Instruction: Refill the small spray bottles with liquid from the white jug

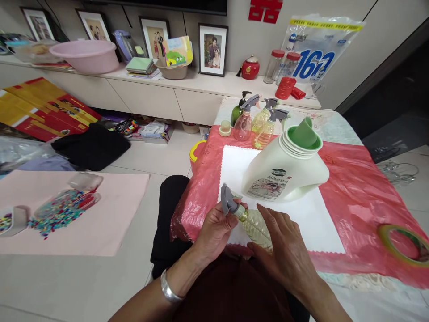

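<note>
My left hand (217, 228) is closed around the grey trigger head and collar of a clear yellowish spray bottle (256, 227). The bottle is tilted, its head toward the left. Around its ribbed body curls my right hand (284, 239), thumb below and fingers above. Just beyond stands a large pale detergent jug (284, 165) on a white sheet (321, 223), with its green spout (304, 134) uncovered. Behind it are a pink spray bottle (243, 127), two yellowish spray bottles (264, 134), a green pump bottle (236, 115) and a pale cap (225, 129).
Red plastic film (348, 179) covers the table, with a roll of tape (404, 243) at the right. On the left, a pink mat (110, 214) holds scattered colourful small pieces (63, 212). A low cabinet (144, 93) along the wall bears a pink basin (87, 56) and framed photos.
</note>
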`<state>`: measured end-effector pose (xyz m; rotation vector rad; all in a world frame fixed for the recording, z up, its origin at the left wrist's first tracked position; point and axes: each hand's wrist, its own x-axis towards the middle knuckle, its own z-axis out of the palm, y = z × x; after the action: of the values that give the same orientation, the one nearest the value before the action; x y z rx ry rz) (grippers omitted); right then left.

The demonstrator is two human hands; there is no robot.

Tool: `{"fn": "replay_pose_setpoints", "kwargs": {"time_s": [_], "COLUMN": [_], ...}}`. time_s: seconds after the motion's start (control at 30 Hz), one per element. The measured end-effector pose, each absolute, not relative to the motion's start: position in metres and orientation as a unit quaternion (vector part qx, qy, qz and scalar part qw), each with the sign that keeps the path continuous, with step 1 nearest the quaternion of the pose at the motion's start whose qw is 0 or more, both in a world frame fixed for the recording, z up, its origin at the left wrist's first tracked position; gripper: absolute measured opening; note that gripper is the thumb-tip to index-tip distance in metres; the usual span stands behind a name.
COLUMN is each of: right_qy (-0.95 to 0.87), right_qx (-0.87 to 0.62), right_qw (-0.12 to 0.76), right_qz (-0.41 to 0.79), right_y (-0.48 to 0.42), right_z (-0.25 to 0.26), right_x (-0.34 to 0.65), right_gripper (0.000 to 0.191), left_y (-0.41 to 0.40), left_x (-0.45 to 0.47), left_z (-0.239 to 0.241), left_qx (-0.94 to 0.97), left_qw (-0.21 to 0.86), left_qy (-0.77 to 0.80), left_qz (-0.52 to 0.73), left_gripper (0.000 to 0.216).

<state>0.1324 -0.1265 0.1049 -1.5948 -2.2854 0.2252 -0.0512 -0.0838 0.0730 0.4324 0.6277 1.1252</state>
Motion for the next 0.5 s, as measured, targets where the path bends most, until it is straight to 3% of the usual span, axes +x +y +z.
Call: {"fn": "replay_pose_setpoints", "kwargs": {"time_s": [0.23,0.5], "right_qy": [-0.794,-0.741], "right_qx": [-0.554,-0.541], "right_qw": [0.216,0.234], "right_qz": [0.129,0.321], "right_y": [-0.1265,-0.1268], "right_z": [0.0993,0.1004], "right_x": [0.1349,0.1351], "right_gripper": [0.072,0.075], "left_y": [-0.0861,-0.0860], "left_x": [-0.0510,-0.0564], "left_z": [0.0749,0.0785], "left_qx": [0.194,0.214], "left_qw": [0.789,0.802], "left_qy": [0.277,0.255], "left_qz": [0.514,0.495], "left_gripper": [0.039,0.034]}}
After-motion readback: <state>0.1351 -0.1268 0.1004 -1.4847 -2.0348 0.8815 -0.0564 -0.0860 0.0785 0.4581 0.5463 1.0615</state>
